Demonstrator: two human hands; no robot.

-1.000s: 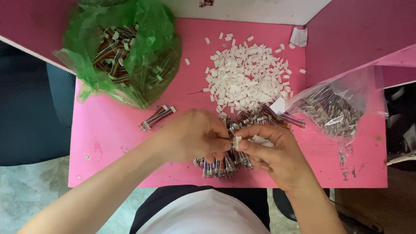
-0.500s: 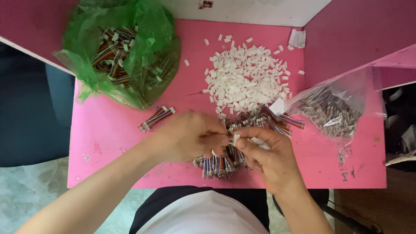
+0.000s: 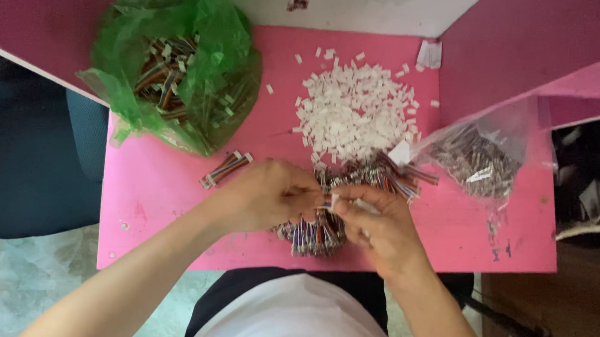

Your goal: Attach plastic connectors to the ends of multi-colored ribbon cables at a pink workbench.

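Observation:
My left hand (image 3: pixel 268 194) and my right hand (image 3: pixel 378 224) meet over the near middle of the pink table (image 3: pixel 164 189). Between their fingertips they pinch a small white connector on a short multicoloured wire piece (image 3: pixel 329 201). Under and around the hands lies a heap of the same coloured wire pieces (image 3: pixel 317 234), which spreads to the right behind my right hand. Just beyond the hands is a pile of small white plastic connectors (image 3: pixel 355 114).
A green plastic bag (image 3: pixel 171 66) with finished wire pieces sits at the far left. One loose wire bundle (image 3: pixel 226 169) lies left of my hands. A clear bag (image 3: pixel 481 157) of thin dark wires rests at the right. Pink walls rise at the back and right.
My hands have stayed together over the wire heap, with the fingers shifting slightly around the small piece. Nothing else on the table has moved.

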